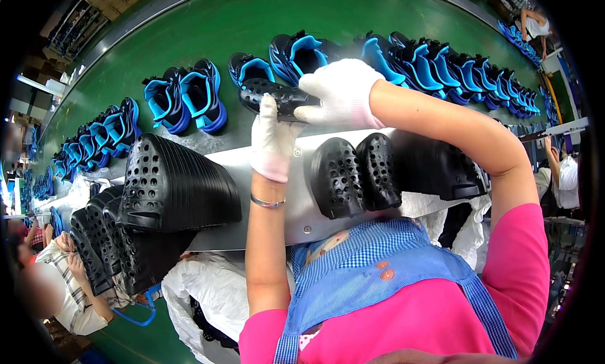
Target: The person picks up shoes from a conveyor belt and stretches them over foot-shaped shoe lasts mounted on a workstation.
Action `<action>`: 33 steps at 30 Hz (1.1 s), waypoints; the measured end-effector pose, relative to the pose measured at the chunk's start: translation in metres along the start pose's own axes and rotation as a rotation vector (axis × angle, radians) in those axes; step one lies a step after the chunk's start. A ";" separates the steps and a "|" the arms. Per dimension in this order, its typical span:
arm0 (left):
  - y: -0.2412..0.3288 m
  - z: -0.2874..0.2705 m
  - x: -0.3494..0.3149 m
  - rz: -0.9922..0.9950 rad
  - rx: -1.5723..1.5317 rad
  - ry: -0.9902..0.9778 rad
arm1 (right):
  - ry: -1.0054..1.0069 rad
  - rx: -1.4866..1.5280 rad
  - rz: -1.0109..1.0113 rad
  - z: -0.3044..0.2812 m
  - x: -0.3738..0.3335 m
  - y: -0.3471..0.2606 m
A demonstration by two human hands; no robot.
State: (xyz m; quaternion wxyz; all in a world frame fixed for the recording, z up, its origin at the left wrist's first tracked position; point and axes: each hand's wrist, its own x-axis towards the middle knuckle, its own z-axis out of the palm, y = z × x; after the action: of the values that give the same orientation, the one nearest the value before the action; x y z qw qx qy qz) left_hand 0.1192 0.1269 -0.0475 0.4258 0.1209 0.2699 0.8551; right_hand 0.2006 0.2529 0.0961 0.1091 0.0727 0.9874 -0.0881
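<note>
Both my hands wear white gloves. They hold a black plastic shoe insert (258, 92) dotted with round holes, in front of a black and blue sneaker (250, 66). My left hand (272, 140) is closed on its near side, thumb pointing up along it. From the right, my right hand (340, 94) grips the other end, with its fingers partly hidden. A second sneaker (302, 54) stands just beyond. Below my hands, two loose shoe inserts (338, 178) lean on a metal shelf (277, 216).
Nested stacks of inserts stand at left (179, 187) and right (428, 165). Rows of sneakers line the green conveyor belt (246, 17) on both sides, with one pair (183, 96) at mid-left. White plastic sacks (211, 288) hang below the shelf. Another person (72, 288) is at lower left.
</note>
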 end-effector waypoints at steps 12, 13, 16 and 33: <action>0.010 -0.032 0.023 0.341 1.595 0.262 | -0.252 0.292 0.168 -0.018 0.093 0.042; 0.008 -0.038 0.027 0.386 1.663 0.272 | -0.256 0.317 0.172 -0.022 0.100 0.036; 0.007 -0.038 0.040 0.437 1.834 0.282 | -0.224 0.174 0.131 -0.019 0.133 0.032; 0.039 -0.035 0.086 -0.582 1.975 0.170 | -0.100 -0.048 0.155 0.057 0.189 -0.018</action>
State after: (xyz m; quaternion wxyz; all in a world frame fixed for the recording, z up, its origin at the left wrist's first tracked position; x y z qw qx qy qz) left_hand 0.0258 0.1639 -0.0566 0.3067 0.2856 0.8997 0.1222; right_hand 0.0272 0.2479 0.0009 0.1666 0.1418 0.9740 -0.0595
